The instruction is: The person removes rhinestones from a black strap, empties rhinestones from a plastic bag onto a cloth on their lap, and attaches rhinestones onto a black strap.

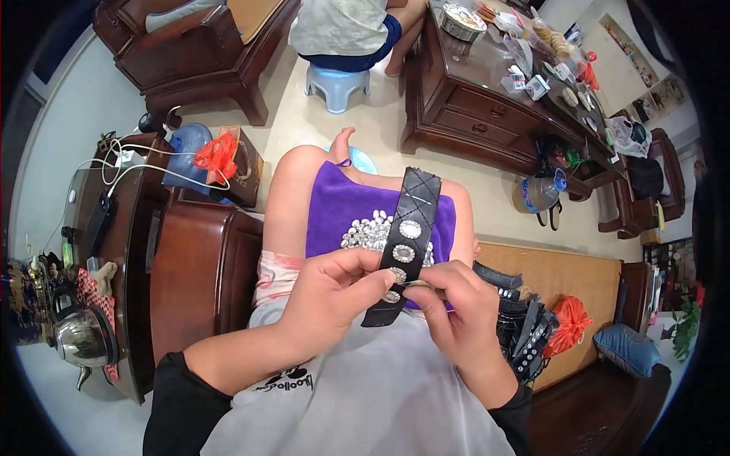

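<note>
A black quilted strap (417,204) with several oval rhinestone ornaments (404,253) along it stands tilted above my lap. My left hand (334,292) pinches the strap's left edge, thumb on one of the lower ornaments. On the right edge, my right hand (458,304) has thumb and forefinger closed at the strap, with a thin, pale piece too small to identify between them. Behind the strap, a purple cloth (325,209) lies over my thighs, bearing a heap of shiny clear stones (369,232). The strap hides part of the heap.
Several black straps (525,327) lie on the woven mat (487,254) at right, beside a red plastic bag (569,323). A dark wooden table (475,106) stands ahead. A person (342,30) sits on a blue stool (337,83). A kettle (84,334) is at left.
</note>
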### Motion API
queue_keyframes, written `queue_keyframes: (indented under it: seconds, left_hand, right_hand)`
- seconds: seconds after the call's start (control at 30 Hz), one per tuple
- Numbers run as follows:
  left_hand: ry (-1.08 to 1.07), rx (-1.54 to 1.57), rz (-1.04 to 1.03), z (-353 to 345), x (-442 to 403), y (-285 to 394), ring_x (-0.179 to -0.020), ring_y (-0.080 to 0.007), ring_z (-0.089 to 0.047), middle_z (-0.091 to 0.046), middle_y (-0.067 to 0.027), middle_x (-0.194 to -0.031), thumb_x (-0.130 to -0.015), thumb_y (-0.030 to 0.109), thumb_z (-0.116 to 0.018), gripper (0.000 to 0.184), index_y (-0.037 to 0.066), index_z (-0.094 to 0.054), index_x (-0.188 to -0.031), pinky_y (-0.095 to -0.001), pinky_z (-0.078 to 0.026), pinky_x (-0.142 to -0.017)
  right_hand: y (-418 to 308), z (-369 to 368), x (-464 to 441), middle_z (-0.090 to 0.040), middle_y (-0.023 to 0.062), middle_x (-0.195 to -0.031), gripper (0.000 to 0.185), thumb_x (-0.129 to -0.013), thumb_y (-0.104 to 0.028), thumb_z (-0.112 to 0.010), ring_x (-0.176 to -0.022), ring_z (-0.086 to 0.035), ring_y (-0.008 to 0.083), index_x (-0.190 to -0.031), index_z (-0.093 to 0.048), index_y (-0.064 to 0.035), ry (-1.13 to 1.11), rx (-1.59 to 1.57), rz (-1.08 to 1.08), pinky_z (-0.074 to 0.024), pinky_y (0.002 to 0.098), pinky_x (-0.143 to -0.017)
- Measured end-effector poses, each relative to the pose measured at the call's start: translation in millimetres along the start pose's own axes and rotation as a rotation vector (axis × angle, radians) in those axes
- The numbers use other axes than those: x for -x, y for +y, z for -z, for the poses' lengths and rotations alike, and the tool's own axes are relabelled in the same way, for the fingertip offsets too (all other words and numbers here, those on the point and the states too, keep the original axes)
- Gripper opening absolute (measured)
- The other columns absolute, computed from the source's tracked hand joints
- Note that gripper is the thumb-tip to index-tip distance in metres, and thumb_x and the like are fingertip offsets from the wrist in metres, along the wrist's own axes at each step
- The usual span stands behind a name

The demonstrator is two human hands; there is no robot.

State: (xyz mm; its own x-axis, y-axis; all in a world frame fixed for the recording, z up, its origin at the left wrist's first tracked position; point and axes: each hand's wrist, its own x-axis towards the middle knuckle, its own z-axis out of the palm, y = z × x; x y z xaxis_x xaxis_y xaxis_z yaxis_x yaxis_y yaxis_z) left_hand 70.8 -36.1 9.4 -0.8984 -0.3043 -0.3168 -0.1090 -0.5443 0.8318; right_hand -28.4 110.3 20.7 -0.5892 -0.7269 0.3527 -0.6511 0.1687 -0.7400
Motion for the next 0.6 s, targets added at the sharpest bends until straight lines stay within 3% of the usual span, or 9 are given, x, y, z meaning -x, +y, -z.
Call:
queue_keyframes:
  seconds: [0.2, 0.33, 0.6]
  left_hand:
    - [0.021, -0.056, 0.026, -2.0, 2.0, 0.0, -0.077, -0.0081, -0.055, -0.065, -0.0046, -0.089, -0.087, -0.003, -0.057, 0.013, -0.001, -0.064, -0.097, -0.0185, -0.045, -0.071]
    - [-0.013, -0.099, -0.078, 0.7, 1.4, -5.7, -0.069, -0.004, -0.051, -0.064, -0.0011, -0.082, -0.086, 0.001, -0.061, 0.013, -0.002, -0.066, -0.098, -0.0155, -0.041, -0.061]
    - [-0.012, -0.112, -0.059, 8.4, 2.1, -7.9, -0.068, -0.0033, -0.05, -0.064, -0.001, -0.083, -0.084, 0.0, -0.064, 0.012, -0.003, -0.067, -0.095, -0.0148, -0.041, -0.059]
  right_hand:
    - [0.8, -2.2, 3.2, -0.063, 0.0066, -0.076, 0.015, -0.076, 0.0, -0.069, -0.057, -0.054, 0.0168, -0.09, -0.066, -0.0006, 0.034, 0.017, -0.029, -0.041, 0.0251, -0.05]
    - [-1.0, -0.2, 3.0, -0.063, 0.0065, -0.075, 0.013, -0.076, 0.0, -0.07, -0.056, -0.053, 0.0163, -0.089, -0.066, -0.0004, 0.015, -0.008, -0.087, -0.0404, 0.0249, -0.05]
    - [-2.3, 7.3, 1.5, -0.063, 0.0064, -0.076, 0.013, -0.076, -0.001, -0.07, -0.055, -0.051, 0.016, -0.089, -0.066, -0.0001, -0.02, -0.065, -0.124, -0.0394, 0.0244, -0.049]
